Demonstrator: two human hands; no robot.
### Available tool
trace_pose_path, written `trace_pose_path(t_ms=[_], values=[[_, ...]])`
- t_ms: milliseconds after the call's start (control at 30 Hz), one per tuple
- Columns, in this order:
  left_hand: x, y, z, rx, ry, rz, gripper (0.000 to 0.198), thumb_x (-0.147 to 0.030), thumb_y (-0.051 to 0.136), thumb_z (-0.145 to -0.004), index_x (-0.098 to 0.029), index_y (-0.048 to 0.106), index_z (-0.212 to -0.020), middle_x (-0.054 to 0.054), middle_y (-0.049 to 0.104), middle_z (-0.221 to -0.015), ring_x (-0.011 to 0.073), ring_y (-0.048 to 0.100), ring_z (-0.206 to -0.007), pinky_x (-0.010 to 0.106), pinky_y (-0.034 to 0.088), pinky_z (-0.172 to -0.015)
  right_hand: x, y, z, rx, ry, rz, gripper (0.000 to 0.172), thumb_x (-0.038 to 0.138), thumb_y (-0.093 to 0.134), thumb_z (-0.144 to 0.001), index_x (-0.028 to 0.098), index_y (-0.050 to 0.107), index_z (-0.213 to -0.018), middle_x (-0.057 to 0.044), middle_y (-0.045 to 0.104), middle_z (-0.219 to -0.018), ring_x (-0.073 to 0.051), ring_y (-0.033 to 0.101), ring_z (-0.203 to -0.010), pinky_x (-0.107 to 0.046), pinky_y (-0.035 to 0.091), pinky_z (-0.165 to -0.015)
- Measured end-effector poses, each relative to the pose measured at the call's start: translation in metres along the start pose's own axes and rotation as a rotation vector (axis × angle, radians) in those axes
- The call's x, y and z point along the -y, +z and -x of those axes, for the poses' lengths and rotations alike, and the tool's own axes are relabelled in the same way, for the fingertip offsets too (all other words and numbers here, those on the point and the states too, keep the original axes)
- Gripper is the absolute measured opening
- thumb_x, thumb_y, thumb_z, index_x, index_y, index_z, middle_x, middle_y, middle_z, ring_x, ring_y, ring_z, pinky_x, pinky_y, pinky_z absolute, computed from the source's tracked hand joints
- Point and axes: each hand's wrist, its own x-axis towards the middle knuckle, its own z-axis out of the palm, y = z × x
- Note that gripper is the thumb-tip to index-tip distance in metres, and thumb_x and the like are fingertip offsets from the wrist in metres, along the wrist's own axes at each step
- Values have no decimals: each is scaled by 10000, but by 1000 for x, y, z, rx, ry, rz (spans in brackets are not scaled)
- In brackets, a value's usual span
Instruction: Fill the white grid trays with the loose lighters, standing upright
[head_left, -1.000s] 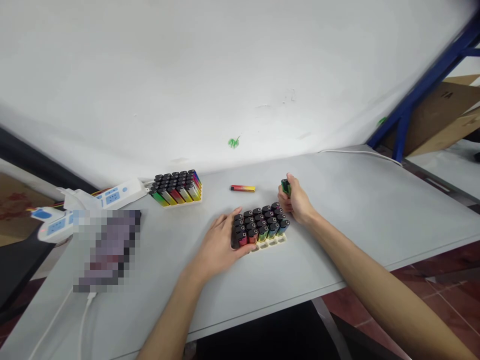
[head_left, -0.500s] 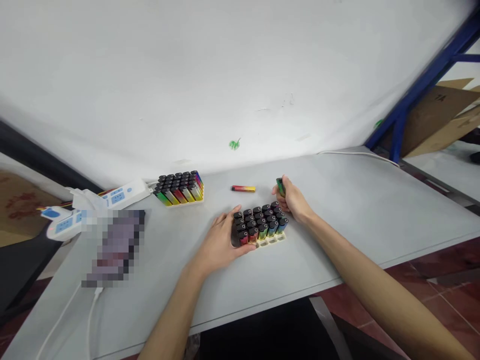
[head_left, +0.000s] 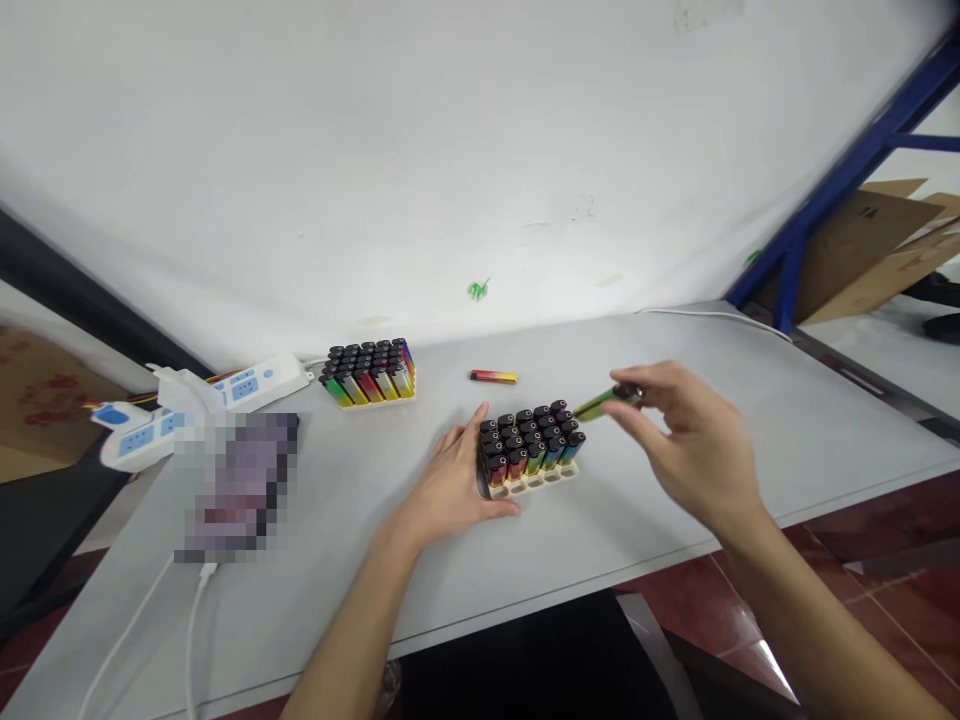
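Note:
My left hand [head_left: 451,485] is curved round the left side of a cream holder tray [head_left: 536,485], its thumb at the front and its fingers behind. Several black-topped lighters [head_left: 534,440] in red, green and blue stand upright in this tray, and bare holes show along its front row. Off the tray's right side, my right hand [head_left: 686,430] pinches a green-yellow lighter [head_left: 600,402] near its black top. That lighter is tilted, its lower end pointing left toward the tray's back right corner. A red and yellow lighter [head_left: 493,377] lies on its side behind the tray.
A second tray filled with lighters [head_left: 369,375] stands at the back left of the grey table [head_left: 810,400]. Power strips [head_left: 247,385] and a blurred-out device with a cable [head_left: 244,480] lie further left. A white wall is behind; cardboard boxes [head_left: 862,240] are at right.
My right hand has come forward and right from behind the tray, and the green lighter has turned from upright to tilted. My left hand stays at the tray; its thumb has shifted slightly off the front.

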Motion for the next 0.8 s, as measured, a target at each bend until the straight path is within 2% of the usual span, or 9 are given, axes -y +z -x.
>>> trace_pose_path(t_ms=[67,167,233,333,500,633,700,800], values=[[1,1,0,-10,24,6,1288,-594,808,-625,-227,12,-1569,172,313,-1558,394,234,-1456,535,304,-1136,18,3,14,81,-120,-59,287,256,710,-864,249,604,-1131,-25,686,-984,-130,665,-761,-262,545,-704],[2,1,0,-15,55,10,1289,-594,804,-626,-220,9,-1569,165,338,-1544,396,249,-1444,529,311,-1129,29,26,36,257,-239,-147,280,203,682,-882,239,565,-1134,-33,692,-1000,-154,686,-904,-272,567,-791],[2,0,0,-11,73,12,1280,-601,790,-636,-203,8,-1568,168,351,-1535,394,274,-1429,523,319,-1123,27,45,47,342,-262,-151,216,187,635,-912,228,559,-1110,-44,684,-1029,-159,685,-924,-285,576,-793],[1,-1,1,-10,94,13,1254,-592,771,-656,-186,12,-1568,169,376,-1517,382,328,-1395,515,333,-1112,22,65,56,418,-227,-55,161,197,589,-938,216,571,-1096,-47,677,-1035,-161,684,-838,-307,585,-718],[-1,-2,2,-29,114,-2,1152,-531,738,-711,-165,57,-1566,157,403,-1508,349,384,-1349,497,351,-1102,19,70,58,373,-316,82,211,181,557,-952,171,592,-1160,-84,661,-1064,-171,654,-864,-307,565,-690],[-3,-3,2,-40,127,-12,1074,-465,713,-742,-140,97,-1559,148,431,-1496,326,419,-1311,480,345,-1109,26,69,52,304,-431,204,250,151,595,-917,156,647,-1161,-92,648,-961,-184,565,-804,-319,515,-651],[-3,-3,2,-41,128,-10,1057,-436,710,-745,-128,109,-1558,146,434,-1496,319,434,-1294,466,353,-1106,31,67,47,273,-449,217,237,173,618,-902,165,682,-1130,-93,633,-916,-189,517,-780,-335,502,-665],[-4,-2,1,-47,90,1,1082,-482,735,-725,-126,138,-1555,148,451,-1478,323,440,-1288,459,373,-1092,33,60,28,224,-418,169,217,218,626,-900,182,709,-1098,-100,626,-927,-199,508,-808,-350,498,-707]])
